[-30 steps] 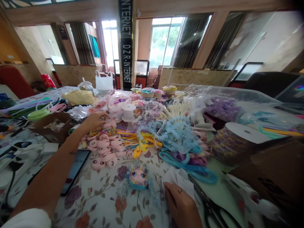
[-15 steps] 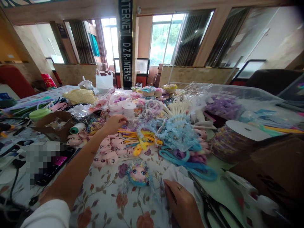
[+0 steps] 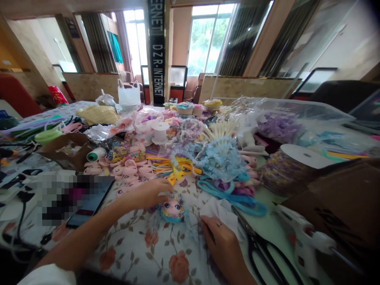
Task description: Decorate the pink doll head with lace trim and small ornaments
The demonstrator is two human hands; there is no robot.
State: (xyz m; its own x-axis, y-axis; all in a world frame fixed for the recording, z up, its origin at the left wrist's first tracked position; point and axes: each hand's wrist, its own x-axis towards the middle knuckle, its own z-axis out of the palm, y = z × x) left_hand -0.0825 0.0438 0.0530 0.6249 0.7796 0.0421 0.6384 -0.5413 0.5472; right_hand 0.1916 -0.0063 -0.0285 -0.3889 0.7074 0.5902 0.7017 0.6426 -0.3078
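Observation:
A small doll head (image 3: 171, 209) with big blue eyes, a blue base and yellow trim lies face up on the flowered tablecloth, pale tulle strands on both sides. Over its top edge my left hand (image 3: 152, 193) has its fingers drawn together; something small and whitish shows at the tips, too blurred to name. To the right, my right hand (image 3: 222, 239), with a ring, rests with curled fingers against a crumpled white cloth (image 3: 221, 213). What its fingertips hold, if anything, is hidden. Black-handled scissors (image 3: 261, 249) lie beside that hand.
Several pink doll faces (image 3: 130, 172), yellow strips (image 3: 181, 168) and blue ruffled trim (image 3: 219, 162) crowd the table beyond. A glue gun (image 3: 303, 233) and a cardboard box (image 3: 347, 213) stand right. A phone (image 3: 95, 202) lies left, near a thread spool (image 3: 96, 154).
My left hand has come back from near the white ribbon spool to the top of the doll head. My right hand stays by the white cloth. The camera view has tilted down slightly.

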